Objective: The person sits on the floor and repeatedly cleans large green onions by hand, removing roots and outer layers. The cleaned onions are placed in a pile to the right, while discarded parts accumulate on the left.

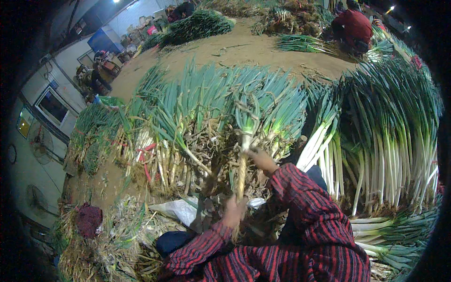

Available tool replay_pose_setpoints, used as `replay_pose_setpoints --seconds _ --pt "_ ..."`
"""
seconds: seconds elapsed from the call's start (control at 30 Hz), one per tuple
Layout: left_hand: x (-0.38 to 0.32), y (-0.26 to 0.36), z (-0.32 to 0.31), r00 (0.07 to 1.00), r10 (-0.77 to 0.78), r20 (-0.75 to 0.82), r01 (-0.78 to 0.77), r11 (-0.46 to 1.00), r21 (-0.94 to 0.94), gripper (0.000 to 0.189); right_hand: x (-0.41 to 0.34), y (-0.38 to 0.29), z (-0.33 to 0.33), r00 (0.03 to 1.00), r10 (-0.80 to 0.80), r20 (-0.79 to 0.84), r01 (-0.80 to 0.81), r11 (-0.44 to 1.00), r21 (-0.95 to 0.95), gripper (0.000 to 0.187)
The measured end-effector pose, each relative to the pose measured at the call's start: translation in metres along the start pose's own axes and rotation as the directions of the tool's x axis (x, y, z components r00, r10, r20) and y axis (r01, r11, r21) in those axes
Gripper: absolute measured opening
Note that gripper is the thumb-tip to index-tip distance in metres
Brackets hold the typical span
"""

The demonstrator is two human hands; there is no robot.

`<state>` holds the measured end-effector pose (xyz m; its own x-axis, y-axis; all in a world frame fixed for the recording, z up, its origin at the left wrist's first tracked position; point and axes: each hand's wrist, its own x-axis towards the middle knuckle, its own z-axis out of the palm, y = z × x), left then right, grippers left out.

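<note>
A large Welsh onion [242, 172] stands nearly upright before me, leaves away from me and roots towards me. My left hand [234, 211] is closed around its lower shaft, just above the roots. Farther up, my right hand [260, 159] grips it where the pale stem meets the dry outer skin; the fingers are slightly blurred. Behind it stands a thick row of untrimmed onions [211, 91] with brown, withered outer leaves. One loose onion [195, 158] leans to the left of my hands. Several clean white-stemmed onions [317, 141] lean close by my right arm.
Tall cleaned onions [387, 148] stand at right, with more lying [377, 229] below them. Peeled-off leaves [123, 225], a dark red cloth [89, 220] and a white plastic sheet [179, 211] lie at left. A person in red [354, 28] crouches at the far right.
</note>
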<state>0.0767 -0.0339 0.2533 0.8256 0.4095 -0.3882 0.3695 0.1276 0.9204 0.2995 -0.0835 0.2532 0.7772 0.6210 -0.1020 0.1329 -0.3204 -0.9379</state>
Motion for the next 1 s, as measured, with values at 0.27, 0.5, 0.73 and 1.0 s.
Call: replay_pose_setpoints --seconds 0.27,0.5,0.73,1.0 --pt "-0.067 -0.02 -0.001 1.0 0.017 -0.001 -0.017 1.0 0.008 0.023 0.011 -0.008 -0.015 0.913 -0.258 -0.317 0.216 0.963 -0.161 0.032" --pt "-0.017 -0.009 -0.029 0.953 0.081 -0.292 -0.165 0.947 -0.277 0.037 -0.079 -0.022 0.04 0.8 -0.117 0.588 0.473 0.727 -0.498 0.034" --pt "-0.025 -0.031 -0.041 0.948 0.218 -0.23 -0.155 0.952 0.266 0.028 -0.147 -0.04 0.027 0.348 -0.053 0.936 0.539 0.828 -0.153 0.042" --pt "-0.052 -0.037 -0.024 0.991 0.135 -0.013 -0.126 0.953 0.275 0.029 -0.009 -0.038 -0.057 0.96 0.115 0.256 -0.281 0.353 0.892 0.031"
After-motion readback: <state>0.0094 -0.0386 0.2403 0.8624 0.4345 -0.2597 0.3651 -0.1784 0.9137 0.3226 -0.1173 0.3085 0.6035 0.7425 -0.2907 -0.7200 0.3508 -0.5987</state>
